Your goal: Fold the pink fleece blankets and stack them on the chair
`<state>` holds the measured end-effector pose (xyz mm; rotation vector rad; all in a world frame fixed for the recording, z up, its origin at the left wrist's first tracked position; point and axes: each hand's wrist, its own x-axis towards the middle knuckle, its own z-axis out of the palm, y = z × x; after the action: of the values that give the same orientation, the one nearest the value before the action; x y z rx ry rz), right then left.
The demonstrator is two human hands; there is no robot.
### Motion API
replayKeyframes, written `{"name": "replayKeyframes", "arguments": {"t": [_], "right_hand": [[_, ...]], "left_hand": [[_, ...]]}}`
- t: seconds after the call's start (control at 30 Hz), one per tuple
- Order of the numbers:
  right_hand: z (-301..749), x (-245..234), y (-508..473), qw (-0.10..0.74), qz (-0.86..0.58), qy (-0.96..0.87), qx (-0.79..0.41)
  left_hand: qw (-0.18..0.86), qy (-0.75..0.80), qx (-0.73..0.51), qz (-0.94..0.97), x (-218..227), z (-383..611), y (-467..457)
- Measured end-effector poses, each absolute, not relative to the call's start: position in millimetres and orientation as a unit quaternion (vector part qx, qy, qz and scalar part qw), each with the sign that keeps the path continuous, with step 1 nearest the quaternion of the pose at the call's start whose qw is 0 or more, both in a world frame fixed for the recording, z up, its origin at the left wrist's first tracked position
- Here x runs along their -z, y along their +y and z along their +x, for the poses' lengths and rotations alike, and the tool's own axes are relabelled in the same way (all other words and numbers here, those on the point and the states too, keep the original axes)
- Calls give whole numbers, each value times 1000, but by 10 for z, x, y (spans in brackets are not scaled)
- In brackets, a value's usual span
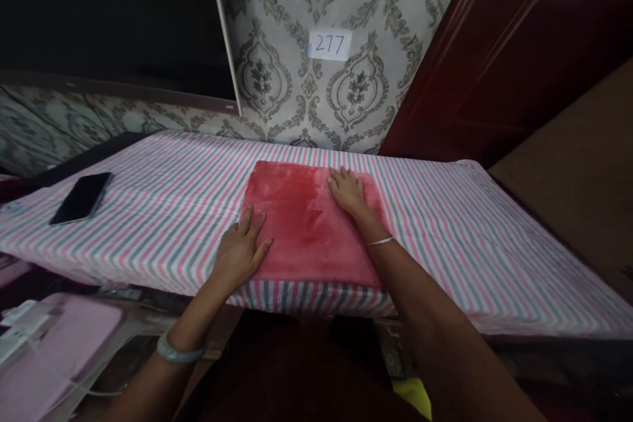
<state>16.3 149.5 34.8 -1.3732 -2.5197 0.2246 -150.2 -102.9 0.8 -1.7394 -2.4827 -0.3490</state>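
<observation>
A red plush cloth [301, 224], squared into a flat, roughly rectangular shape, lies near the front edge of the striped tablecloth [173, 211]. Its pile shows darker and lighter patches. My left hand [240, 250] rests at the cloth's left edge with fingers spread, partly on the plush. Farther back, my right hand [347, 190] lies flat on the upper right part, palm down. Neither hand grips anything. Whether the cloth is folded in layers, I cannot make out.
A phone [82, 198] lies on the tablecloth at the left. Behind are a large dark screen [113, 20], patterned wallpaper and a paper marked 277 [330, 45]. A dark red panel [475, 59] stands at the right. Below left are a pink surface [74, 336] and a white plug [27, 323] with a cable.
</observation>
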Motion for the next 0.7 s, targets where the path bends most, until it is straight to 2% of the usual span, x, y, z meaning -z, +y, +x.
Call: {"name": "replayKeyframes", "arguments": {"t": [0.17, 0.3, 0.5, 0.7], "right_hand": [[183, -414, 727, 132, -325, -934, -74], [141, -248, 251, 91, -272, -954, -88], [404, -115, 371, 96, -297, -945, -95], [1312, 236, 773, 136, -455, -877, -68]], "left_hand": [[115, -813, 95, -563, -238, -1357, -901], [111, -796, 78, -590, -162, -1231, -727], [138, -778, 92, -606, 69, -1278, -713], [152, -772, 108, -607, 87, -1302, -727]]}}
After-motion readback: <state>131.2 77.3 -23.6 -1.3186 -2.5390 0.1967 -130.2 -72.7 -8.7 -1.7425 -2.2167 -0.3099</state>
